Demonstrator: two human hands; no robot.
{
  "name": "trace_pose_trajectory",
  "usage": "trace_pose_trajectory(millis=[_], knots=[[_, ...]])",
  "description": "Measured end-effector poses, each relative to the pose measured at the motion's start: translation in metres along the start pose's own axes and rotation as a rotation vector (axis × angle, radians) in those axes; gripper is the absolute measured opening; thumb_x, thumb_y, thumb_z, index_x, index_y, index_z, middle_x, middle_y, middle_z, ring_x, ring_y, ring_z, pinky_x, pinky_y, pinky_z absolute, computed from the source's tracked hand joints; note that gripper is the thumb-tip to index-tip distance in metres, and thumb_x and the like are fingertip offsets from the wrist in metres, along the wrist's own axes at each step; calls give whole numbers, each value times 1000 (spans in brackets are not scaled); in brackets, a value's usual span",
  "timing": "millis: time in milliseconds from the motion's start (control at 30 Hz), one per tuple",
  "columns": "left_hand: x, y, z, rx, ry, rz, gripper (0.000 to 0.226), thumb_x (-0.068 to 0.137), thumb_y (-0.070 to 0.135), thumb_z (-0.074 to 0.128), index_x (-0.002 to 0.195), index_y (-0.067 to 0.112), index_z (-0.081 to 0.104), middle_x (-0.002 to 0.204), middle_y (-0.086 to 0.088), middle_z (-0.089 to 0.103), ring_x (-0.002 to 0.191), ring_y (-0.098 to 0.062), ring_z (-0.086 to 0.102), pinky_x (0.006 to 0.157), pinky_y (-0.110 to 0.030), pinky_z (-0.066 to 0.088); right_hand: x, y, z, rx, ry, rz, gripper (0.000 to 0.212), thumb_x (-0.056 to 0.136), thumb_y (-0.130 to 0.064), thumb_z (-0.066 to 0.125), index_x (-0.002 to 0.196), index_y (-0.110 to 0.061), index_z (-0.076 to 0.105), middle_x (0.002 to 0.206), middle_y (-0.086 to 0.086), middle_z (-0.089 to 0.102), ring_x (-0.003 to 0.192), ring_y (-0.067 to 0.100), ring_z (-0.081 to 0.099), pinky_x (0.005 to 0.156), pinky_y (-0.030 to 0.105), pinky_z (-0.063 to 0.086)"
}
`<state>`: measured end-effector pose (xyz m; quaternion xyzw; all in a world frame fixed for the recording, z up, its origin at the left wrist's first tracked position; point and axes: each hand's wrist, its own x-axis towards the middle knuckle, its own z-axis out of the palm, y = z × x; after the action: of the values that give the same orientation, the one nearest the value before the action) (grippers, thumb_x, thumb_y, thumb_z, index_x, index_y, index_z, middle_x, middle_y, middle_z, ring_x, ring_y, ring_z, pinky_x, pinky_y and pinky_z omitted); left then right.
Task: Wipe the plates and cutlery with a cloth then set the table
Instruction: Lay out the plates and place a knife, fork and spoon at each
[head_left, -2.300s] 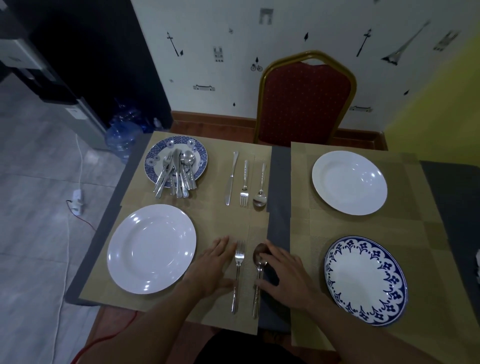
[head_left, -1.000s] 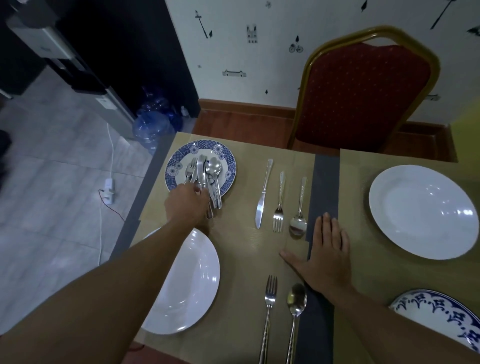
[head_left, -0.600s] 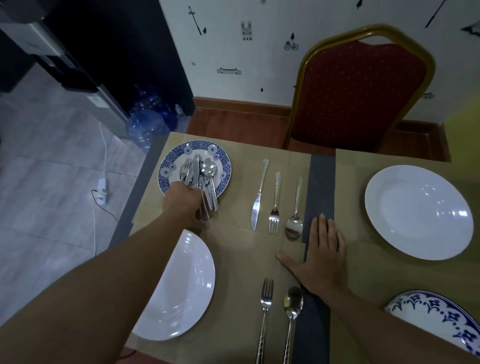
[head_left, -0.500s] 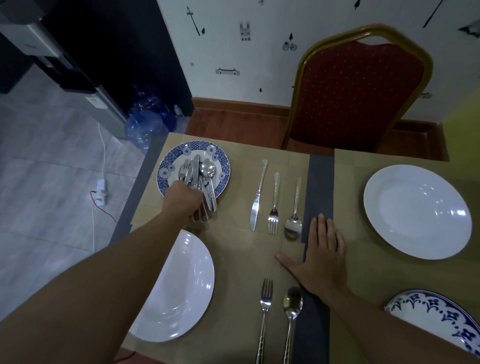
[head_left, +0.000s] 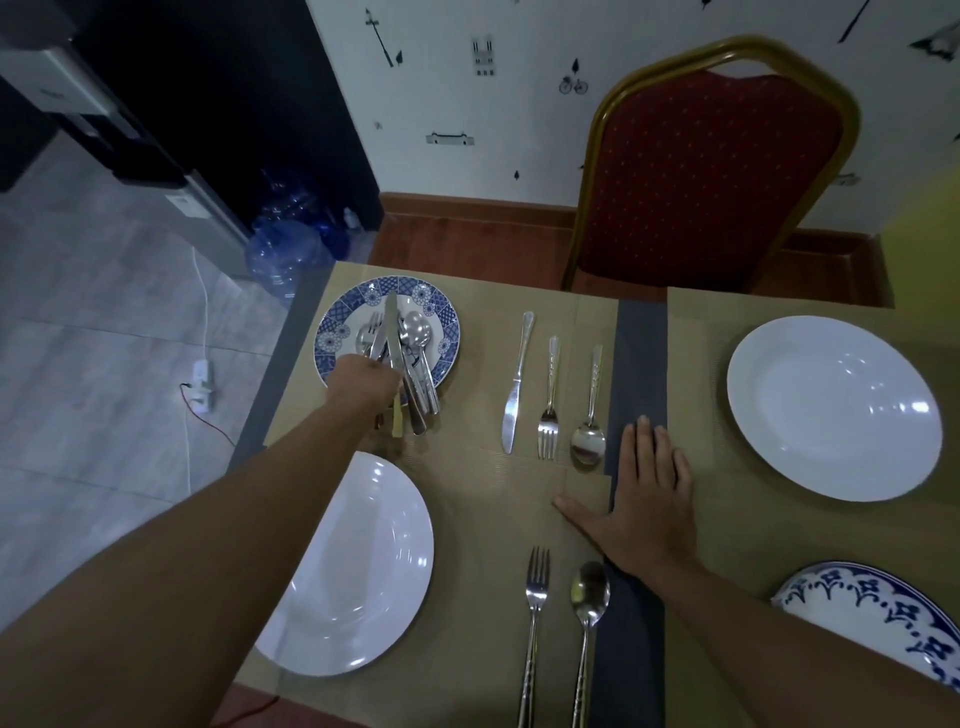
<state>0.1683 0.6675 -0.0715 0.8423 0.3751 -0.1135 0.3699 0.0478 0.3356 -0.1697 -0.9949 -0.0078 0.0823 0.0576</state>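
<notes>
The blue-patterned plate (head_left: 332, 338) at the table's far left corner holds a heap of forks and spoons (head_left: 418, 353). Over it the left hand (head_left: 363, 387) grips a table knife (head_left: 389, 322), blade pointing away. The right hand (head_left: 644, 504) lies flat on the grey strip (head_left: 641, 332), fingers straight and close, thumb spread.

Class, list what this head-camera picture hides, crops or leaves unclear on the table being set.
Head view throughout.
- Left hand gripping a knife: its own back hides the fingers.
- Cutlery pile: overlapping, pieces uncountable.
- Lower-right patterned plate: cropped by the frame edge.
- Near fork and spoon: handle ends cut off by bottom edge.
</notes>
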Motion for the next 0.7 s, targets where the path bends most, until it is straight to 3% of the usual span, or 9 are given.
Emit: trace_pose_trajectory(millis=[100,233,300,400,500,567,700], knots=[[-11,3,-5,-80,-24,40,18,92,19,69,103,6,76,92,-8,71,73,-14,62,71,-29,51,0,0,1,7,-1,5,134,76,-102,21,164,-1,22,173,16,16,159,33,19,126,52,17],[-37,2,-9,-150,-115,138,13,90,18,72,98,10,79,94,-6,74,91,-20,68,93,-36,56,0,-1,-3,-9,-20,18,135,75,-103,14,165,-3,15,175,14,8,161,31,10,128,51,12],[-58,-3,-8,-135,-183,174,6,88,16,74,84,15,78,80,-2,72,75,-15,65,84,-33,55,1,-1,-9,-27,-63,18,136,73,-104,10,166,-5,6,175,13,0,162,29,2,130,49,6],[-93,-19,-1,-123,-305,208,15,88,8,73,75,16,74,66,1,67,58,-11,57,67,-27,52,0,-2,-13,-31,-80,17,137,73,-105,11,166,-5,1,175,12,-4,162,29,-4,130,49,2],[-124,-47,14,-62,-392,250,15,88,8,74,73,12,75,61,4,65,57,-10,58,69,-29,52,0,-3,-14,-13,-91,21,138,72,-105,13,166,-6,-1,176,11,-6,162,28,-6,130,49,1],[-142,-67,24,-15,-429,241,19,86,14,76,68,19,76,60,5,67,60,-11,61,76,-32,55,0,-4,-16,-9,-111,27,137,71,-106,13,166,-8,-4,175,10,-10,162,27,-9,130,48,-1],[-174,-99,43,56,-466,248,11,87,23,77,76,22,79,63,11,69,65,-5,64,71,-18,50,-1,-5,-20,12,-138,30,136,73,-105,18,165,-8,-9,175,9,-14,161,27,-13,130,48,-4]])
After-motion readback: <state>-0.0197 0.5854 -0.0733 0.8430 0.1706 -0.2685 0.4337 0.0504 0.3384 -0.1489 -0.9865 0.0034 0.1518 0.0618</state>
